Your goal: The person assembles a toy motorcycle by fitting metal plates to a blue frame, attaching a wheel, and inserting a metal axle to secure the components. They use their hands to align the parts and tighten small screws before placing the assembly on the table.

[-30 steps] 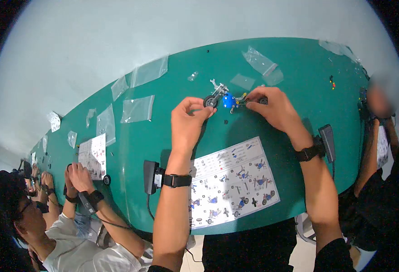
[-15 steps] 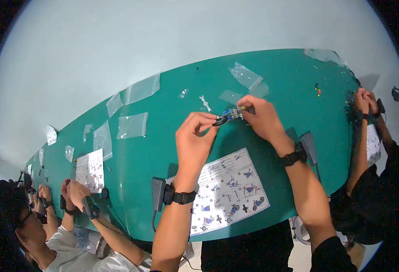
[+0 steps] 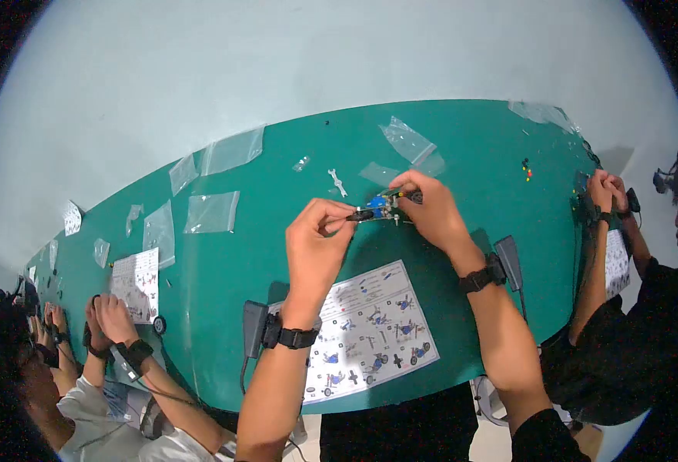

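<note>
A small blue, silver and black model vehicle (image 3: 380, 206) is held between both hands above the green table (image 3: 277, 169). My left hand (image 3: 322, 231) pinches its left end, at a black wheel. At the other end, my right hand (image 3: 425, 206) grips it near a second dark wheel. Beyond the hands lies a light-coloured wrench (image 3: 337, 182). A printed instruction sheet (image 3: 370, 331) with small pictures of assembly stages rests on the table below the hands, partly covered by my left forearm.
Clear plastic bags (image 3: 212, 212) lie at the left, and another bag (image 3: 408, 141) is behind my right hand. Small coloured parts (image 3: 527, 169) sit at the right. Co-workers' hands (image 3: 113, 319) are at the left, with another person's hands (image 3: 605, 189) at the right.
The model has turned in my fingers, so more of its blue body shows. The table, sheet and bags appear shifted slightly left in the view.
</note>
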`<state>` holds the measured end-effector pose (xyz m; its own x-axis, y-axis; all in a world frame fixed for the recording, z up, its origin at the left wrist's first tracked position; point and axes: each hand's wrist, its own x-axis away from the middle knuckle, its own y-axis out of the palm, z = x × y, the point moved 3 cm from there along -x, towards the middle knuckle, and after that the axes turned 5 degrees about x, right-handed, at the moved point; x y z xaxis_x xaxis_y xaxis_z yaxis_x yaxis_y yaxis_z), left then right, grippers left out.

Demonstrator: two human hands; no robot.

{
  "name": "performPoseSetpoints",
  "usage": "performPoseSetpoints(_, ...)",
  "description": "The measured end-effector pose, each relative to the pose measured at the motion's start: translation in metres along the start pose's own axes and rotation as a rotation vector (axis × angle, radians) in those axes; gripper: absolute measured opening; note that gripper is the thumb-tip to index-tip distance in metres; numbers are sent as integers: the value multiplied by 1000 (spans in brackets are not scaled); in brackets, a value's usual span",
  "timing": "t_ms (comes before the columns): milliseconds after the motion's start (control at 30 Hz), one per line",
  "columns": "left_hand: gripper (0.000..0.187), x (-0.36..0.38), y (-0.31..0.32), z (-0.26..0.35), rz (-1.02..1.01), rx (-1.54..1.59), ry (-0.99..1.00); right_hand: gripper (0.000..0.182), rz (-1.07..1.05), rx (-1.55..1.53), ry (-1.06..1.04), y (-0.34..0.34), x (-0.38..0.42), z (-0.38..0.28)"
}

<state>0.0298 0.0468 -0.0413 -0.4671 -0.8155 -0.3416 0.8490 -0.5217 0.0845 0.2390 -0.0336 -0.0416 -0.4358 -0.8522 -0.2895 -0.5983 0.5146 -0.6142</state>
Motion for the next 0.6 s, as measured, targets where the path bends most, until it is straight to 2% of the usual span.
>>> performPoseSetpoints(167, 14, 0, 0, -4, 38, 57, -65, 25, -38, -13, 27, 0, 0, 0)
performPoseSetpoints(267, 15, -5, -8, -9, 61, 54, -188, 24, -16, -44, -32, 2, -1, 6)
performPoseSetpoints(367, 18, -7, -12, -23, 86, 524, -334, 21, -70, -126, -20, 2, -3, 8)
performPoseSetpoints(600, 20, -11, -19, -24, 128, 650, -354, 17, -240, -571, 204, -1, -1, -7)
